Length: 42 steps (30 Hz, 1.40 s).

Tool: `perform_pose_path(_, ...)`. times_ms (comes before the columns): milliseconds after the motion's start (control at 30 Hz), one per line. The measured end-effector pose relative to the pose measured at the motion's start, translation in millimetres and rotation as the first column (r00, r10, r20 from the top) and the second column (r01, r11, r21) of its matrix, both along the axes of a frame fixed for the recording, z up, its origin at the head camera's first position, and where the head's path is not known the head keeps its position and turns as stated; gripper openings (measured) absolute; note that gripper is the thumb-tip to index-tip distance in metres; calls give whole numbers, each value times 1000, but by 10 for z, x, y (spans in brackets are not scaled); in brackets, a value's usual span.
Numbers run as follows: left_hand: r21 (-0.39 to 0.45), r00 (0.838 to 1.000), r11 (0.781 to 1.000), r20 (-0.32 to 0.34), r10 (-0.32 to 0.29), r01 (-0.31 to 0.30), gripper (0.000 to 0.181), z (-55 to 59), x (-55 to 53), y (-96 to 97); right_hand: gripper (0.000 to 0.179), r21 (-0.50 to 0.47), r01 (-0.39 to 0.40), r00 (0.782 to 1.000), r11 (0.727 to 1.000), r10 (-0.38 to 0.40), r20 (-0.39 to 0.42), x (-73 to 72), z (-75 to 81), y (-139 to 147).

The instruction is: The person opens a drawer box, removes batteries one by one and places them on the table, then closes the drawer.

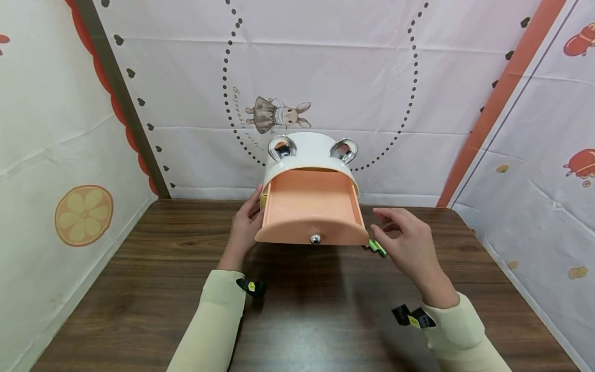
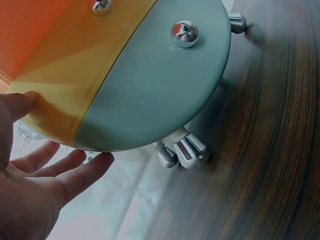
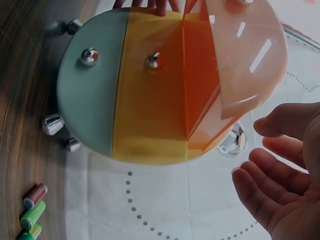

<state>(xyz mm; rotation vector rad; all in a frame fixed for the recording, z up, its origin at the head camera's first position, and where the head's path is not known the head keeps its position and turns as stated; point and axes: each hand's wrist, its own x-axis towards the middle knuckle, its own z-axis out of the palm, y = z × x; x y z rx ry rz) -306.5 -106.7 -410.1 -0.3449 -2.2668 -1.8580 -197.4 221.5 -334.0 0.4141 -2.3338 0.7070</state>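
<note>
A small round-bodied storage box [image 1: 307, 147] with two silver ear-like rings stands at the back of the table. Its top peach drawer [image 1: 311, 196], with a silver knob, is pulled out, and the part of its inside that shows holds nothing. Below it sit a yellow drawer [image 3: 150, 100] and a grey-green drawer [image 2: 160, 85], both closed. My left hand [image 1: 243, 230] rests against the box's left side, its thumb by the yellow front and its fingers extended along the side. My right hand [image 1: 411, 248] hovers right of the peach drawer, fingers loosely bent, holding nothing.
Several batteries lie on the wooden table [image 1: 176, 289] right of the box: a red one [image 3: 35, 196] and green ones [image 3: 33, 215]. The box stands on silver feet [image 2: 192, 150]. A printed cloth [image 1: 325, 77] hangs behind and at both sides.
</note>
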Motion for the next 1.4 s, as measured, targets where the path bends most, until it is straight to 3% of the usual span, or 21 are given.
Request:
perform_pose_path(333, -5, 1000, 1000, 0, -2, 2, 58, 2, -2, -4, 35, -6, -40, 997, 999, 39, -59, 120, 53, -70)
perform_pose_path(567, -12, 998, 1000, 59, -17, 18, 58, 285, 212, 26, 37, -4, -73, 989, 997, 72, -127, 209, 85, -131)
perform_pose_path(867, -10, 999, 1000, 39, -23, 23, 58, 305, 227, 33, 35, 13, -110, 977, 994, 111, -184, 314, 108, -250)
perform_pose_path(1000, -7, 999, 1000, 37, -25, 25, 58, 289, 212, 27, 34, 19, -123, 976, 992, 124, -180, 345, 105, -295)
perform_pose_path(1233, 14, 999, 1000, 35, -17, 16, 58, 54, 17, -8, 33, 26, -185, 963, 982, 186, -195, 375, 78, -371)
perform_pose_path(1400, -6, 1000, 1000, 16, 0, 0, 57, 6, -1, -9, 36, 42, -231, 948, 972, 235, -216, 372, 47, -435)
